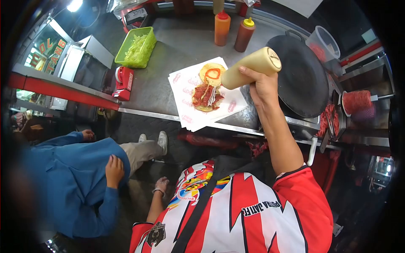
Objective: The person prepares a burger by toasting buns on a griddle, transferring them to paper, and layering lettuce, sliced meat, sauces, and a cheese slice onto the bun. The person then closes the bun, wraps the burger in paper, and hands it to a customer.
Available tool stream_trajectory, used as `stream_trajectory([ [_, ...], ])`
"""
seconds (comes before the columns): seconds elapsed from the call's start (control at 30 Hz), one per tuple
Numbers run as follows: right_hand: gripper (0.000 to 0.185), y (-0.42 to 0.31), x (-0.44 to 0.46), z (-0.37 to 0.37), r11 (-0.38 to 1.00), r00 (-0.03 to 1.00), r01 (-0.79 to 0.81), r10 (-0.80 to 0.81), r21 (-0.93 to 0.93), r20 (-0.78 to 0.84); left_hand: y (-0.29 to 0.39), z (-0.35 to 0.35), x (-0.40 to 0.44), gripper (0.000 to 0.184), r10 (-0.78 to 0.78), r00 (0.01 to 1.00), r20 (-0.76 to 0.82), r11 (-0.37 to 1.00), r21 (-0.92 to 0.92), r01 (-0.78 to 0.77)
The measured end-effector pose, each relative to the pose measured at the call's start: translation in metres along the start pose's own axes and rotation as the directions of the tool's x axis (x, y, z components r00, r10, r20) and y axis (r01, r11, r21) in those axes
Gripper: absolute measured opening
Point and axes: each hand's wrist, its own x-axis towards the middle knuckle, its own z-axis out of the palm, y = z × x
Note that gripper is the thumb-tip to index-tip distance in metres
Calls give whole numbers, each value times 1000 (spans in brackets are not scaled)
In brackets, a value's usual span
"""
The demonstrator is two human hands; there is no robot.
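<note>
My right hand (263, 86) grips a large cream-coloured squeeze bottle (253, 67), tilted with its nozzle end down over the food. Below the nozzle, on white printed paper (190, 116), lies an opened bun. Its upper half (212, 72) carries a ring of red sauce. The other half is covered with reddish shredded filling (204, 96) and streaks of white sauce. My left hand (161, 185) hangs low beside my body, away from the counter; its fingers are too small and dim to make out, and I see nothing clearly in it.
Behind the paper stand an orange-red bottle (222, 28) and a yellow-capped bottle (244, 34). A green tub (136, 47) of shredded lettuce and a red tape dispenser (123, 83) are at the left. A black round griddle (298, 76) is at the right. A person in blue (80, 181) stands at the left.
</note>
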Motion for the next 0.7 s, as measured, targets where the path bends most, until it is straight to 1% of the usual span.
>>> stream_trajectory([
  [0.1, 50, 1, 2, 4, 1000, 999, 26, -26, -10, 23, -4, 5, 1, 42, 18, 1000, -25, 1000, 7, -18],
  [0.2, 50, 1, 1, 9, 999, 999, 21, -20, -30, 39, 11, 6, -16, 42, 38, 999, -36, 996, 84, -35],
  [0.23, 50, -2, 0, 13, 999, 999, 12, -11, -49, 33, 20, 4, -25, 42, 29, 999, -42, 996, 81, -26],
  [0.3, 50, 3, -14, 24, 999, 995, 22, -17, -46, 94, 31, 8, -39, 43, 16, 999, -44, 997, 80, -12],
  [0.33, 51, 4, -7, 23, 996, 998, 25, -20, -85, 66, 32, 11, -40, 43, -1, 999, -41, 997, 74, 4],
  [0.37, 52, 6, 5, 18, 999, 997, 51, -51, -3, 58, 32, 13, -43, 44, -19, 999, -40, 998, 66, 21],
  [0.5, 50, 8, -10, 35, 999, 993, 37, -34, -16, 117, 18, 17, -45, 44, -34, 998, -46, 995, 93, 38],
  [0.53, 49, 7, -4, 34, 997, 992, 46, -39, -62, 116, 11, 20, -42, 44, -32, 999, -37, 998, 59, 34],
  [0.57, 49, 4, 6, 32, 999, 994, 37, -36, -5, 105, 3, 23, -40, 45, -32, 999, -31, 999, 23, 32],
  [0.6, 50, 6, 8, 34, 999, 994, 40, -39, -8, 107, 4, 24, -42, 45, -29, 999, -28, 999, -13, 29],
  [0.7, 51, 12, -6, 45, 999, 990, 42, -39, -23, 135, 15, 26, -50, 45, -26, 997, -72, 997, 73, 32],
])
